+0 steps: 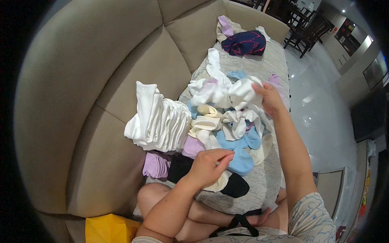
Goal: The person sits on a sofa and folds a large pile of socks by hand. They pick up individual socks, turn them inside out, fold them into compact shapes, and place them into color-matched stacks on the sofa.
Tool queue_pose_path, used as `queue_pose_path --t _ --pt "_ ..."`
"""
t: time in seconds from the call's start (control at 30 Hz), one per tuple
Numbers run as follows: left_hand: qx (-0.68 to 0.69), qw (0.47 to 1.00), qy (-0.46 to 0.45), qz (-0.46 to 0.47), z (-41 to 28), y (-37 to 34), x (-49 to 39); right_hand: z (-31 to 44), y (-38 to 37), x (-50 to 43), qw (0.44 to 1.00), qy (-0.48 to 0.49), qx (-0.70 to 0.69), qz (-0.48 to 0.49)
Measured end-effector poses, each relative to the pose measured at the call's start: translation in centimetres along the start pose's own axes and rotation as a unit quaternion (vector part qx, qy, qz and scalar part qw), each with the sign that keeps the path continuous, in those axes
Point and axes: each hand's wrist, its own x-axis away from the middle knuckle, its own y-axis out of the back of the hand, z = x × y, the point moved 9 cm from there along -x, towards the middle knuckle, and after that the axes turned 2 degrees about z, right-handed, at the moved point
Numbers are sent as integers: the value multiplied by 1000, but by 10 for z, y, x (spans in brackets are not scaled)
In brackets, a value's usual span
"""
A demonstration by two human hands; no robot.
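In my right hand [270, 95] is a white sock [247, 91], pinched between thumb and fingers above the pile. My left hand [209, 167] hovers low over the near side, fingertips together, with nothing visible in them. Beneath and ahead of it lie light-blue socks [241, 162]. Cream socks [206, 121] and more white socks [212, 94] are heaped loosely farther off. To the left, many folded white socks stand packed in a row [162, 121] against the sofa back. Rolled lilac socks [156, 165] and a black sock [235, 185] are near my knee.
The beige leather sofa back [130, 79] curves along the left. A navy-and-red cloth bundle [244, 42] rests at the far end of the grey seat cover [273, 60]. A yellow bag [109, 227] sits at lower left. Glossy floor [310, 103] lies right, with dark wooden chairs [313, 33] beyond.
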Motion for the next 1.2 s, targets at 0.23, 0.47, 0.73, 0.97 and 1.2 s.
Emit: queue_pose_path --t 0.23,0.47,0.73,0.97,1.2 --pt "203 978 29 -34 7 -6 -11 30 -32 112 998 -18 66 17" --pt "346 907 240 -14 36 -30 9 10 -65 138 982 -74 160 70" --pt "417 877 233 -61 46 -10 6 68 -45 157 853 242 453 -95" --pt "348 908 218 84 26 -47 21 12 -66 220 973 93 187 -92" --pt "374 911 141 100 -26 -74 43 33 -44 298 975 137 154 -86"
